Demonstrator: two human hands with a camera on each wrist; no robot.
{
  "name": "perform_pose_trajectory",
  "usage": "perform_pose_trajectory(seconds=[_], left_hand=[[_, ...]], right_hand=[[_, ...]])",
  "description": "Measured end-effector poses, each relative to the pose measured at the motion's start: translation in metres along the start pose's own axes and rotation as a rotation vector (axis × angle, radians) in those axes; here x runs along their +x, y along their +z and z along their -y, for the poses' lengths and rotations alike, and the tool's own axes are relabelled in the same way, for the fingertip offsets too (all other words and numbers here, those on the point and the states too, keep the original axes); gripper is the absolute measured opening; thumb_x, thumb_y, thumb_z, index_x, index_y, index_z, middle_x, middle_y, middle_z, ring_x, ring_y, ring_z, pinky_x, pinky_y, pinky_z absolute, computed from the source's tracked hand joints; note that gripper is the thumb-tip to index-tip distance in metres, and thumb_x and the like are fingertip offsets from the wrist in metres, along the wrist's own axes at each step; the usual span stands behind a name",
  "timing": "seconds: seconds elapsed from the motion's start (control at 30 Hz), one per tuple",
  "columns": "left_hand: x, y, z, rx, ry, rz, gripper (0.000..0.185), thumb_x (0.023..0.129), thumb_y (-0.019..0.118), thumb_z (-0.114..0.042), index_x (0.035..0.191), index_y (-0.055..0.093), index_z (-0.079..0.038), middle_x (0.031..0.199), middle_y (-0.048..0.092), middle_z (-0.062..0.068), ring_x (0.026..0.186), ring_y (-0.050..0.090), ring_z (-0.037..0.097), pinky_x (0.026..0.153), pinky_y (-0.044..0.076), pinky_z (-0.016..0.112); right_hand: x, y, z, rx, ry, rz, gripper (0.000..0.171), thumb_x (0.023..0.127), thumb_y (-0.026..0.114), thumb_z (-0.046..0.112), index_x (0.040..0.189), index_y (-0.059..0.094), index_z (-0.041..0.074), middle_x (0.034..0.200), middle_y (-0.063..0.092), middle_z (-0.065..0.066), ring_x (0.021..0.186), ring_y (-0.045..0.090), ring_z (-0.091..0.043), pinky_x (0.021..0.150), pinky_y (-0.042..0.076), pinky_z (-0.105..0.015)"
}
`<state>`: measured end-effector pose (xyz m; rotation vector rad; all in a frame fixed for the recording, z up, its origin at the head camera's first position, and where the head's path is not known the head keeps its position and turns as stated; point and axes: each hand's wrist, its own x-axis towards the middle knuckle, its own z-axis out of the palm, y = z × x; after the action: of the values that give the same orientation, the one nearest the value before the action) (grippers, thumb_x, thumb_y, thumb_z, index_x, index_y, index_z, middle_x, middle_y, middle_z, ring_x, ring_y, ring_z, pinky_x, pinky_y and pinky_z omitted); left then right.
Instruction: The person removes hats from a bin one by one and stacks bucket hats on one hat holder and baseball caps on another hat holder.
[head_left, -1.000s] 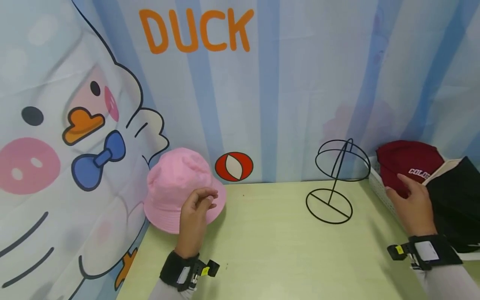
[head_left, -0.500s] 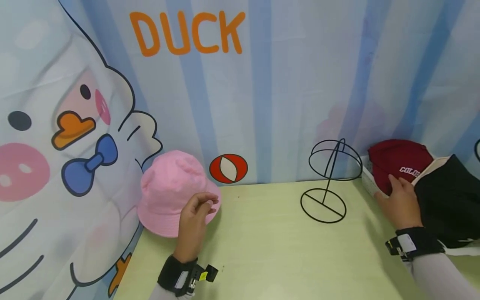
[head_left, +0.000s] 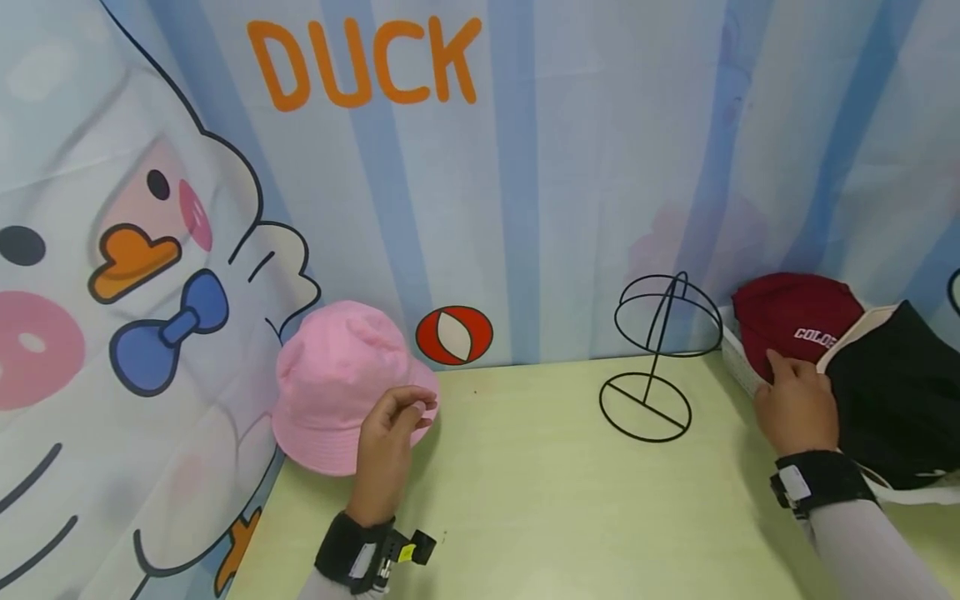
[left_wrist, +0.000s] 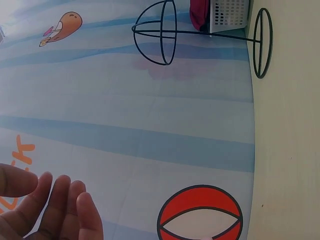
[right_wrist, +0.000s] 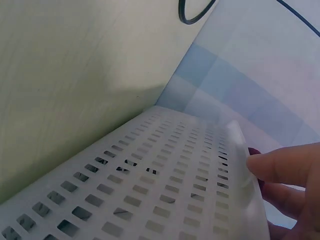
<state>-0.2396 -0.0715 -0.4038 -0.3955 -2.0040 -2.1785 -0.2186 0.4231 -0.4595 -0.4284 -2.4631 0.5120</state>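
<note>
My right hand (head_left: 798,408) reaches over the near side of a white basket (right_wrist: 165,185) and grips the front of a maroon cap (head_left: 791,304) with white lettering. In the right wrist view the thumb lies at the basket's rim, with a bit of maroon showing beside it. A black hat (head_left: 900,392) with a cream edge lies in the basket too, just right of that hand. My left hand (head_left: 386,450) hovers in front of a pink bucket hat (head_left: 337,383), its fingers loosely bent and holding nothing; the left wrist view shows the palm side.
A black wire hat stand (head_left: 646,402) with a round base stands bare on the pale table (head_left: 525,483), left of the basket. Behind everything hangs a blue cloth backdrop (head_left: 570,208) printed with a duck and a ball.
My right hand has come down from beside the basket onto the maroon cap, its fingers closing in. The left hand stays in place while the view shifts slightly right.
</note>
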Motion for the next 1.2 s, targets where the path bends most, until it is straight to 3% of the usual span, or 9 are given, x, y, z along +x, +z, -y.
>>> perform_pose_trajectory(seconds=[0.4, 0.93, 1.2], left_hand=[[0.0002, 0.0007, 0.0028, 0.022, -0.015, -0.001, 0.02, 0.101, 0.049, -0.002, 0.114, 0.063, 0.003, 0.113, 0.064, 0.015, 0.11, 0.061, 0.033, 0.091, 0.055, 0.03], [0.0001, 0.0008, 0.0023, 0.027, -0.02, 0.005, 0.02, 0.102, 0.048, -0.003, 0.114, 0.062, 0.003, 0.113, 0.064, 0.012, 0.105, 0.063, 0.022, 0.09, 0.055, 0.027], [-0.0003, 0.0016, 0.0032, 0.022, -0.022, 0.008, 0.02, 0.101, 0.048, -0.002, 0.114, 0.063, 0.002, 0.111, 0.065, 0.01, 0.106, 0.064, 0.023, 0.091, 0.055, 0.029]], right_hand=[[-0.0025, 0.0019, -0.0001, -0.037, -0.038, -0.068, 0.034, 0.094, 0.057, 0.002, 0.126, 0.058, -0.01, 0.121, 0.053, -0.04, 0.105, 0.047, -0.062, 0.09, 0.037, -0.073], [-0.0066, 0.0018, 0.0067, -0.026, 0.009, -0.104, 0.038, 0.097, 0.054, 0.002, 0.133, 0.055, -0.007, 0.129, 0.049, -0.041, 0.111, 0.043, -0.063, 0.095, 0.033, -0.071], [-0.0064, 0.0038, 0.008, -0.011, 0.043, -0.127, 0.04, 0.098, 0.05, 0.002, 0.137, 0.054, -0.003, 0.131, 0.049, -0.04, 0.113, 0.043, -0.062, 0.097, 0.032, -0.07]])
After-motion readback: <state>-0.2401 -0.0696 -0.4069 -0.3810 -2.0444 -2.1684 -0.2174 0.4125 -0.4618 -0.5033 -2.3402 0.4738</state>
